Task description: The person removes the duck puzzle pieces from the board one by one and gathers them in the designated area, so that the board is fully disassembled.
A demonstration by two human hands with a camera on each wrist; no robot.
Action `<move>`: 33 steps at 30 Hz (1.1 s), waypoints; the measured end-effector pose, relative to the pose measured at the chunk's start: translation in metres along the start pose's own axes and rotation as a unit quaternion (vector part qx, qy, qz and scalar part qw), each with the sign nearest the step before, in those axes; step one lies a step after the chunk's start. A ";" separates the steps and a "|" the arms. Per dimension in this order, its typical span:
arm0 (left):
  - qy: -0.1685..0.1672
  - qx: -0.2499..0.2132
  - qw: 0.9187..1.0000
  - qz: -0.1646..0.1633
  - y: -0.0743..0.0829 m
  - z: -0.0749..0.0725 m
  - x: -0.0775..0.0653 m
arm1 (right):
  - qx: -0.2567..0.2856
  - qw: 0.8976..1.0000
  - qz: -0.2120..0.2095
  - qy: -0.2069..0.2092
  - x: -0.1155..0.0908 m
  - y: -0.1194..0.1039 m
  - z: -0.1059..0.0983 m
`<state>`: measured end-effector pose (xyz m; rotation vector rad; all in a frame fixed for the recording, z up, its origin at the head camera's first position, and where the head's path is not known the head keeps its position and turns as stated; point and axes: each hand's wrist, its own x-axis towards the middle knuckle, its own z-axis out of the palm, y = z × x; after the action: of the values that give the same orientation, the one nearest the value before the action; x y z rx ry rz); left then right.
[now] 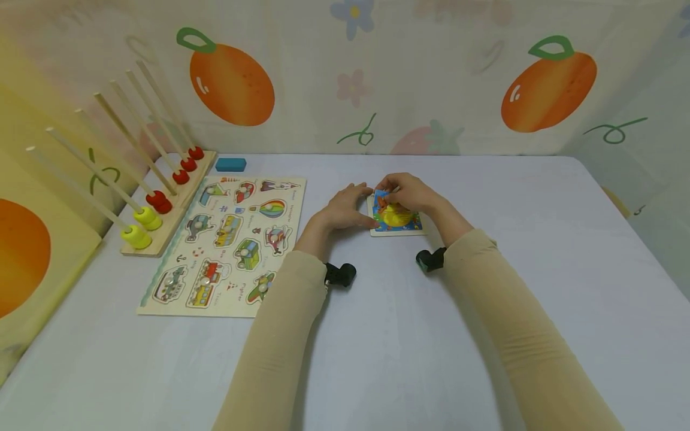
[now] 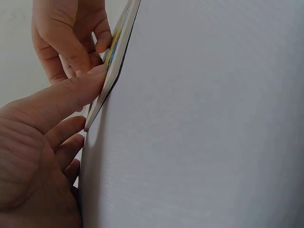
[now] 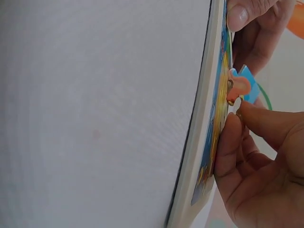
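Note:
A small jigsaw puzzle board [image 1: 398, 233] lies on the table, with a yellow figure on a blue background and a pale wooden rim. My left hand [image 1: 344, 208] holds its left side, the thumb [image 2: 90, 83] on the near corner and the fingers along the far part of that side. Above the picture, my right hand [image 1: 412, 193] pinches a puzzle piece [image 3: 240, 88] between thumb and index finger. The orange and blue piece stands tilted up from the board in the right wrist view. The right fingers partly hide the board's upper part.
Left of the board lies a large vehicle peg puzzle [image 1: 232, 251]. A wooden bead rack [image 1: 178, 215] with tall rods and red and yellow beads stands at the far left. A blue block [image 1: 230, 164] sits behind the peg puzzle. A fruit-patterned curtain [image 1: 420, 72] borders the table's back.

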<state>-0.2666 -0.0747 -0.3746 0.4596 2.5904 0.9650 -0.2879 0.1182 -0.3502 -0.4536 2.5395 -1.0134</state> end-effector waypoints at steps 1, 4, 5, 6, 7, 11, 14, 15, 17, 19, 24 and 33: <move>0.000 0.000 1.000 0.000 0.000 0.000 0.000 | 0.007 1.000 0.004 -0.002 0.000 0.000 0.000; 0.000 0.000 1.000 0.002 0.000 0.000 0.000 | 0.024 1.000 0.016 -0.003 -0.001 0.000 -0.001; -0.001 0.000 1.000 0.003 0.000 -0.001 -0.001 | 0.026 0.999 0.018 -0.002 0.000 0.000 -0.001; -0.002 0.000 1.000 0.004 0.000 -0.001 -0.001 | 0.027 0.999 0.019 -0.001 0.000 0.000 -0.001; -0.002 -0.001 1.000 0.006 0.000 -0.001 -0.001 | 0.025 0.999 0.020 0.001 0.000 0.000 -0.001; -0.008 0.007 1.000 0.013 -0.002 -0.001 -0.001 | 0.015 1.000 0.020 0.009 0.000 -0.001 -0.001; -0.012 0.017 1.000 0.017 -0.002 -0.001 -0.001 | 0.015 1.000 0.025 0.010 0.000 -0.001 -0.002; -0.014 0.020 1.000 0.017 -0.002 -0.001 -0.001 | 0.015 0.999 0.027 0.010 -0.001 -0.001 -0.002; -0.017 0.028 0.999 0.017 -0.002 -0.001 -0.002 | 0.016 0.999 0.028 0.009 -0.001 -0.001 -0.003; -0.021 0.035 0.999 0.016 -0.001 -0.001 -0.002 | 0.016 0.999 0.026 0.010 -0.001 0.001 -0.004; -0.028 0.049 0.998 0.016 0.001 -0.001 -0.001 | 0.038 0.999 0.021 0.016 0.000 0.007 -0.010; -0.021 0.037 0.999 0.011 0.002 -0.001 -0.003 | 0.106 0.992 0.048 0.052 -0.012 0.019 -0.034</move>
<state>-0.2643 -0.0749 -0.3717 0.5238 2.5948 0.8596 -0.2956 0.1563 -0.3382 -0.2235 2.4781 -1.2832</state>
